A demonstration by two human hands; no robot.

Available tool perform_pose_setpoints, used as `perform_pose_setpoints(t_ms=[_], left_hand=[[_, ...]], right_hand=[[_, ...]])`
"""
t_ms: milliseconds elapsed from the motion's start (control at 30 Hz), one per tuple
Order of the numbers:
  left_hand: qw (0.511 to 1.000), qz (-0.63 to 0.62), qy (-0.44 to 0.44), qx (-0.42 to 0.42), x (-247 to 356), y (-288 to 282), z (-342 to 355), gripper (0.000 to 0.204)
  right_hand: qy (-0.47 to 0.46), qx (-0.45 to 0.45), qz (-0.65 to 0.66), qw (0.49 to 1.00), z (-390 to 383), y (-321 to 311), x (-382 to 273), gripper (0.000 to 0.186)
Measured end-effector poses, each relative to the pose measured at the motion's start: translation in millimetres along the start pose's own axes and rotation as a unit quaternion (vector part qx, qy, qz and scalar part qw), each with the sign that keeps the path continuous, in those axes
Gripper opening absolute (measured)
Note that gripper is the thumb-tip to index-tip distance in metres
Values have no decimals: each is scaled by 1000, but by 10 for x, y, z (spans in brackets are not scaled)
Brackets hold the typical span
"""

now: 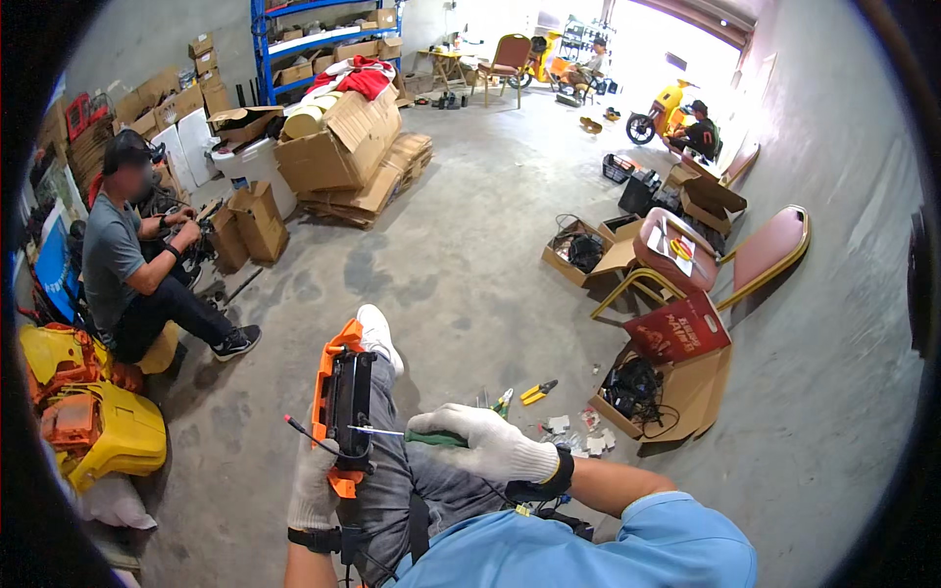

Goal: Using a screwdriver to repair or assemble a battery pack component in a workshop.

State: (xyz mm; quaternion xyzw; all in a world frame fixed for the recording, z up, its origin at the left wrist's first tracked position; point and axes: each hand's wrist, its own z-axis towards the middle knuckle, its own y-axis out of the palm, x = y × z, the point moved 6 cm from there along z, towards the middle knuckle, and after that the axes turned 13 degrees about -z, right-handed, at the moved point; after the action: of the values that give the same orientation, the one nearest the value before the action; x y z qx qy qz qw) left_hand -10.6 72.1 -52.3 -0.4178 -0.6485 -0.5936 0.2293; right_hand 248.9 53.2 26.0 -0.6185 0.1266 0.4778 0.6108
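My left hand [315, 482], in a white knit glove, is closed on the lower end of a long orange-and-black plastic part [350, 392] that lies along my left thigh. A thin cable [312, 432] with a red tip sticks out beside that hand. My right hand [488, 446], gloved too, wraps round the green handle of a screwdriver [436, 439]. The screwdriver's shaft points left, and its tip is over the black face of the part; whether it touches a screw is too small to tell.
On the floor lie yellow-handled pliers [539, 392], green-handled pliers [503, 402] and small white connectors [591, 444]. A cardboard box of black cables [635, 390] and a pink chair [767, 252] stand right. A seated person [137, 245] works at left, near yellow plastic panels [118, 431].
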Motion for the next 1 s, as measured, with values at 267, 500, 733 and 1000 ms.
perform_pose_setpoints(t_ms=[267, 500, 733, 1000], left_hand=[[1000, -2, 11, -4, -5, -19, -6, 64], [1000, -7, 8, -13, 24, 25, -43, 68], [999, -32, -7, 3, -62, -77, -23, 58], [999, -41, -23, 21, -106, -162, -24, 62]], right_hand=[[7, -8, 27, 1000, -35, -26, 23, 39], [4, -57, 51, 997, -85, 21, -19, 41], [-28, -108, 48, 993, -73, 115, -138, 41], [-39, -127, 34, 991, -99, 177, -105, 40]])
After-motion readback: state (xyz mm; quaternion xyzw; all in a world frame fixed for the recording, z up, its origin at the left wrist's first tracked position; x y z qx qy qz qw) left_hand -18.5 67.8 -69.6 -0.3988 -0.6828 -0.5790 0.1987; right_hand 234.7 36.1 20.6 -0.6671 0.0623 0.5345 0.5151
